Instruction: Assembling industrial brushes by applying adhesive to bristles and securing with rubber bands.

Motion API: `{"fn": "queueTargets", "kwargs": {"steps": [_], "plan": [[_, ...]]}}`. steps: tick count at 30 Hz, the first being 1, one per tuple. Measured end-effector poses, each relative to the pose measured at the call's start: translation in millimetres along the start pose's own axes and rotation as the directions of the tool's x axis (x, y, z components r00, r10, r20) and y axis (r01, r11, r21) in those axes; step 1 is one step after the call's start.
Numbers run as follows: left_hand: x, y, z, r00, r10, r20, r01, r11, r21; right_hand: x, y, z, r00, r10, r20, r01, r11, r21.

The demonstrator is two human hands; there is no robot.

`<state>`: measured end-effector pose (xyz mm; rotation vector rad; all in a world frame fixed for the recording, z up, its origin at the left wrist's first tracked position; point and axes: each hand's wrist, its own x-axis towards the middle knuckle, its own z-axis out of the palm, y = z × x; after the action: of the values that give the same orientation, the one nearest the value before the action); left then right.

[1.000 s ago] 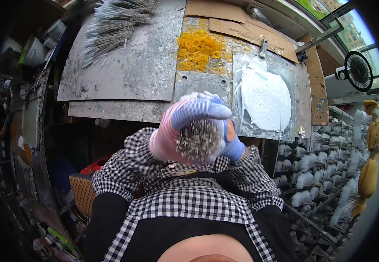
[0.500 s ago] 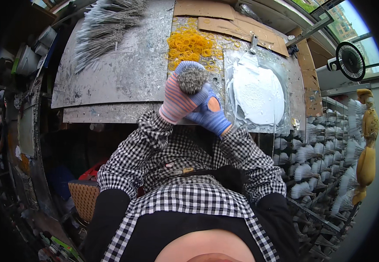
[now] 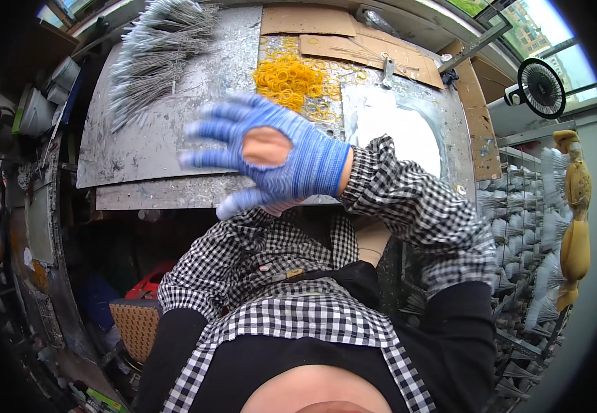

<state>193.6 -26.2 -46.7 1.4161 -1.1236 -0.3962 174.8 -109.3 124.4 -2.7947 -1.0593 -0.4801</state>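
Head view, bench seen from above. Right hand point(image 3: 271, 148) fills the middle of my feed: blue knit glove, fine streaky ribbing, a ragged oval hole baring skin on the back. Fingers splayed wide and pointing to frame left, thumb stretched below them, fingertips blurred and paler; I read it as unclenched, with nothing visible in its grasp. Left hand point(image 3: 283, 206) lies beneath it, only a sliver of pinkish knit showing, so I cannot tell whether it is closed or what it holds.

Nearest to the right glove, just above it in the upper middle of the frame: a loose heap of yellow rings point(image 3: 288, 79), thin, glossy, tangled, strays scattered at the edges.

Upper left, a sheaf of wiry stems point(image 3: 157, 55), grey shafts with frosted pale ends, fanned over a scuffed grey board point(image 3: 140, 151) speckled with stains. Right of centre, white paste point(image 3: 408, 131) spread in a smooth, thick disc, partly behind the checked sleeve point(image 3: 422, 206), a crinkled woven cloth. Along the top, brown cardboard point(image 3: 309, 20), flat and matt. Far right, I note a rack of feathery pale tufts point(image 3: 512, 220) and a bulging, knotted yellow hanging point(image 3: 575, 227).
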Motion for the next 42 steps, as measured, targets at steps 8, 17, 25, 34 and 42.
{"fn": "queueTargets", "kwargs": {"steps": [8, 17, 25, 34, 42], "plan": [[5.0, -1.0, -19.8, 0.999, 0.024, -0.023, -0.023, 0.999, 0.042, 6.6, 11.6, -15.4, 0.999, 0.029, 0.033, -0.038, 0.940, 0.338], [15.8, -2.0, -31.6, 1.000, 0.013, 0.021, -0.013, 0.999, 0.030, 5.2, 32.4, -8.1, 0.974, 0.117, 0.192, -0.197, 0.856, 0.478], [17.3, 23.0, -23.1, 1.000, -0.012, 0.014, 0.011, 0.999, 0.053, 10.9, 12.2, -20.3, 0.906, 0.178, 0.383, -0.282, 0.930, 0.235], [5.3, -1.3, -19.7, 0.999, -0.041, 0.007, 0.040, 0.999, 0.032, 2.4, 13.5, -5.9, 0.995, 0.068, 0.074, -0.099, 0.797, 0.596], [19.1, 49.5, -38.7, 0.975, -0.195, -0.104, 0.192, 0.981, -0.039, -92.8, 17.9, 8.0, 0.831, 0.494, -0.256, -0.177, 0.671, 0.720]]}}
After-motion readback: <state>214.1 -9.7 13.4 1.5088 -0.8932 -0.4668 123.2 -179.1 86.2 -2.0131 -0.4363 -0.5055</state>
